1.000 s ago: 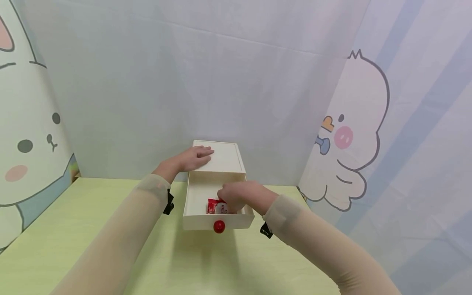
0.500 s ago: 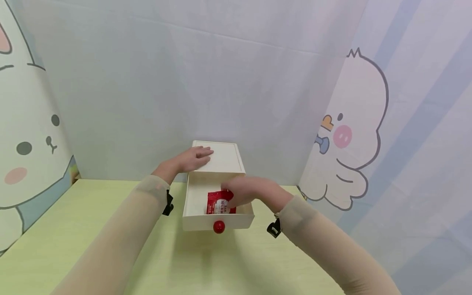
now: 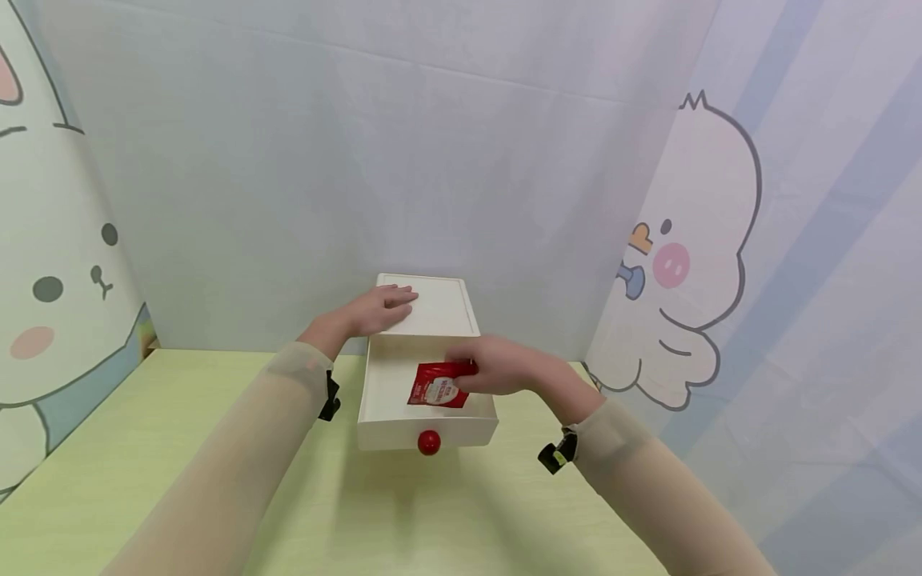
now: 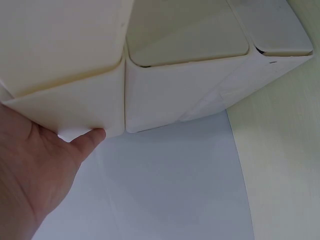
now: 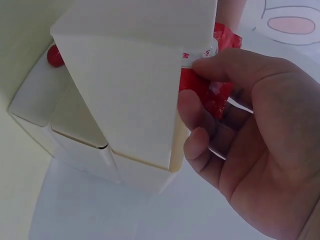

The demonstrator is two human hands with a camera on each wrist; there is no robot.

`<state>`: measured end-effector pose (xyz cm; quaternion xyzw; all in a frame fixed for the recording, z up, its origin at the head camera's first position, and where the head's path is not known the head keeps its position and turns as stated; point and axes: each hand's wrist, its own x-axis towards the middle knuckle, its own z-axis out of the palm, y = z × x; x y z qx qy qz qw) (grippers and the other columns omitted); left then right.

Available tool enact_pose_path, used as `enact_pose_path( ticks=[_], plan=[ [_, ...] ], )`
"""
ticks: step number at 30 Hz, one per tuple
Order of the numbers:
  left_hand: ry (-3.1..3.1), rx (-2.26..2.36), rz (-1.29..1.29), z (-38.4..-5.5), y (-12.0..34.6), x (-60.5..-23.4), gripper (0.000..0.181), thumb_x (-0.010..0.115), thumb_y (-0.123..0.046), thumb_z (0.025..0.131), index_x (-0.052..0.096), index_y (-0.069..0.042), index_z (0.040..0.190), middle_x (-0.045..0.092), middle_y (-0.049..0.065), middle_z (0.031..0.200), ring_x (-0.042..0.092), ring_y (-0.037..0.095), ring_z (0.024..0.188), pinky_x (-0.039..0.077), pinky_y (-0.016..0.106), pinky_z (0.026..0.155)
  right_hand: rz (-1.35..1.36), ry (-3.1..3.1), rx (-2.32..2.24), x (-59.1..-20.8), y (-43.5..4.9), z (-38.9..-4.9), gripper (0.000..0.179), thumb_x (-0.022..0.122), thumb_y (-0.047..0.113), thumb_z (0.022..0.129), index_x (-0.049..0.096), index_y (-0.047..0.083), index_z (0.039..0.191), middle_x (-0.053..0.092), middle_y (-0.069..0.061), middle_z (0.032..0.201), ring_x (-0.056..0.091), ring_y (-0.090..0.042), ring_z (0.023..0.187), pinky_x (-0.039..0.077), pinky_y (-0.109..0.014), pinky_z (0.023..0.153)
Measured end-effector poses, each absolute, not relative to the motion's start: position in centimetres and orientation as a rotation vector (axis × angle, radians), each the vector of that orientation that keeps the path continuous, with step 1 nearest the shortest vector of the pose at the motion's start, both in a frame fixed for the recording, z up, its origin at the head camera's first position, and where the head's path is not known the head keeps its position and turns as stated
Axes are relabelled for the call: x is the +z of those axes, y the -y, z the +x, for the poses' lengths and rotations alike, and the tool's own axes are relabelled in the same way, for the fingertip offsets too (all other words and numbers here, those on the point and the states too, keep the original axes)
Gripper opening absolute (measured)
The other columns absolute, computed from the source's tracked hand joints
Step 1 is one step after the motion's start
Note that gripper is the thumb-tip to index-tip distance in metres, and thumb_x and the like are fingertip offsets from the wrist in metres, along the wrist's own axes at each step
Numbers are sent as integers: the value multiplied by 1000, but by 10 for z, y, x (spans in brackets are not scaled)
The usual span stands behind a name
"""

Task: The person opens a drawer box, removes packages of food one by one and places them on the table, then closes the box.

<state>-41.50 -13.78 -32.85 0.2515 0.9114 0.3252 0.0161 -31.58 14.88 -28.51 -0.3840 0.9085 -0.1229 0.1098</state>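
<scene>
A small white drawer cabinet [image 3: 435, 308] stands with its top drawer [image 3: 392, 433] pulled out, a red knob [image 3: 428, 442] on the front. My left hand [image 3: 374, 310] rests on the cabinet's top near its left edge; in the left wrist view the thumb [image 4: 92, 141] shows at the panel's edge and the other fingers are hidden. My right hand [image 3: 497, 365] pinches a red packet [image 3: 432, 386] with a white printed label, tilted inside the drawer's outline. In the right wrist view the drawer wall hides part of the packet [image 5: 202, 87], and thumb and fingers close round it.
Below the open drawer are further closed drawers [image 5: 80, 122], one with a red knob [image 5: 55, 56]. The cabinet stands on a pale green table [image 3: 562, 512]. Behind it hangs a light grey curtain [image 3: 432, 160], with cartoon-printed sheets [image 3: 691, 240] at both sides.
The right hand has risen and moved slightly right, lifting the red packet from the drawer's front, so more of it shows. The left hand has stayed on the cabinet top.
</scene>
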Motion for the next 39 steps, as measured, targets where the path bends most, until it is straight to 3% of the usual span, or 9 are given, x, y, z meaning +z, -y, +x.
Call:
enact_pose_path(
  ticks=[4,10,13,21,27,39],
  plan=[
    [-2832,1018,778,-416,138,-330,58,43,-36,118,41,-12,171,26,12,183,12,40,172,13,63,138,-1088,-2704,-497,-286,-160,-317,20,70,18,105,75,16,124,76,4,106,67,-12,89,61,-29,84],
    [-2830,1019,769,-418,138,-332,59,43,-38,118,40,-13,171,26,10,184,10,39,173,13,64,138,-1027,-2742,-658,-289,-173,-318,11,70,22,106,73,17,116,76,1,104,68,-16,85,60,-30,75],
    [-2829,1030,764,-418,138,-332,59,43,-38,118,41,-13,171,26,10,184,10,39,173,13,64,138,-1003,-2740,-738,-292,-177,-319,14,70,23,107,72,17,119,77,0,107,69,-16,85,61,-31,75],
    [-2832,1033,751,-416,139,-330,58,43,-37,118,41,-13,171,26,10,183,10,39,173,13,63,139,-942,-2717,-1021,-304,-188,-326,22,72,26,107,69,11,123,78,-8,111,69,-23,76,64,-48,75],
    [-2827,1027,750,-416,140,-331,58,42,-37,118,40,-14,171,25,9,184,9,38,173,12,64,138,-816,-2665,-1280,-314,-201,-338,27,71,27,108,68,6,125,74,-8,93,63,-24,67,54,-32,63],
    [-2792,1063,767,-418,142,-329,58,42,-37,118,39,-14,172,24,8,184,6,37,174,10,64,139,-474,-2446,-1917,-328,-232,-363,39,64,34,112,61,0,132,68,-3,91,51,-11,63,44,-23,60]
  ],
)
